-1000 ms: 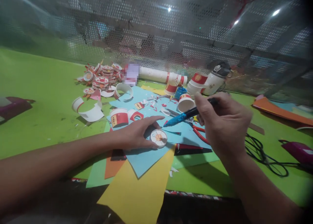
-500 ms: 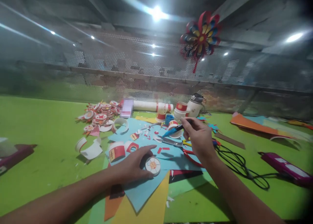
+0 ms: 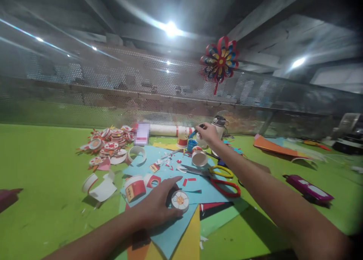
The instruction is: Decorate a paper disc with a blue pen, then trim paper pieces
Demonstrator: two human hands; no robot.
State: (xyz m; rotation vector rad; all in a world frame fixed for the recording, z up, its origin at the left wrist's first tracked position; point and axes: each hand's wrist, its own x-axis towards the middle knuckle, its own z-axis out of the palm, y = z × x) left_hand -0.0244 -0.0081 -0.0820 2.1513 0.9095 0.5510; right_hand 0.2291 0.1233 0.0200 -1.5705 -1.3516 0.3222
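Observation:
In the head view my left hand (image 3: pixel 154 203) is curled around a round white paper cup base (image 3: pixel 180 201) with an orange drawing and thin lines on it. Its thumb touches the near rim, the index finger stretches out above, and the other fingers are mostly hidden. My right hand (image 3: pixel 210 134) reaches to the back and pinches a slim blue and black pen-shaped tool (image 3: pixel 195 132); whether it is a pen or a brush I cannot tell. Its blue tip hangs just over a small blue jar (image 3: pixel 192 145). A cut paper cup (image 3: pixel 199 158) lies under my right wrist.
Scissors with red and yellow handles (image 3: pixel 224 182) lie on light blue paper (image 3: pixel 170 229) among scraps. Decorated discs (image 3: pixel 112 141) are piled at the left. A white bottle (image 3: pixel 218 127) stands at the back; a purple device (image 3: pixel 307 189) lies right. A paper flower (image 3: pixel 221 61) hangs above.
My right hand has moved away from me with the pen-shaped tool, from above the scissors to the blue jar. My left hand keeps its hold on the cup base. The view has shifted somewhat.

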